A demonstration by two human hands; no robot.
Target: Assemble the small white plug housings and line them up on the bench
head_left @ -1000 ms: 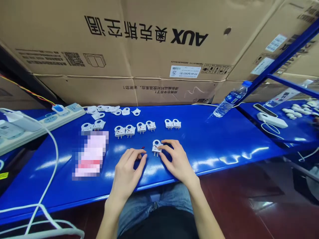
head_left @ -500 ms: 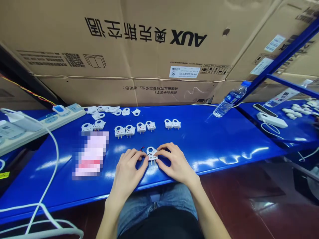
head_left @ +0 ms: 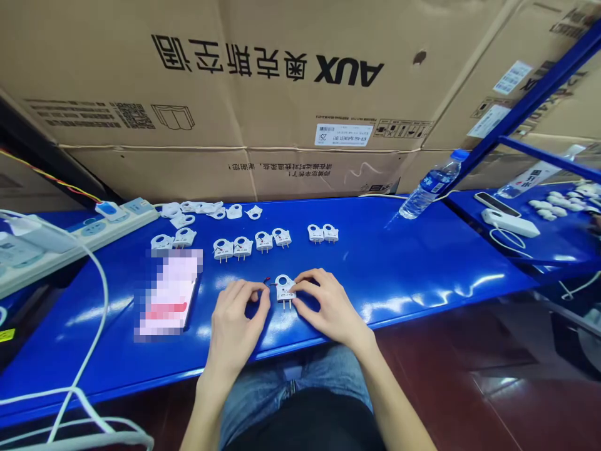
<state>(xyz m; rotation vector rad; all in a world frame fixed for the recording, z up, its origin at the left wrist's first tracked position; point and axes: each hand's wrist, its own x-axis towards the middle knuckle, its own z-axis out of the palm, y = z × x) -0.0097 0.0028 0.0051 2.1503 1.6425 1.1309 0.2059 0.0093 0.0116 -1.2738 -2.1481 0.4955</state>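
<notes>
A small white plug part (head_left: 283, 289) with two metal pins lies on the blue table (head_left: 404, 263) in front of me. My right hand (head_left: 326, 305) pinches its right side with thumb and forefinger. My left hand (head_left: 237, 319) rests just left of it, fingers curled, fingertips near a tiny red-wired piece (head_left: 267, 280); whether it grips that piece is hidden. A row of similar white plug parts (head_left: 253, 242) stands farther back.
A white power strip (head_left: 79, 235) with cables lies at the left, a blurred pink-white packet (head_left: 169, 293) beside my left hand. Large cardboard boxes (head_left: 263, 94) wall the back. A water bottle (head_left: 429, 186) leans at the right, near a second blue shelf (head_left: 530, 244) holding more white parts.
My right hand has slid the white plug part left and toward me, close to my left hand. My left hand's fingers have curled in a little.
</notes>
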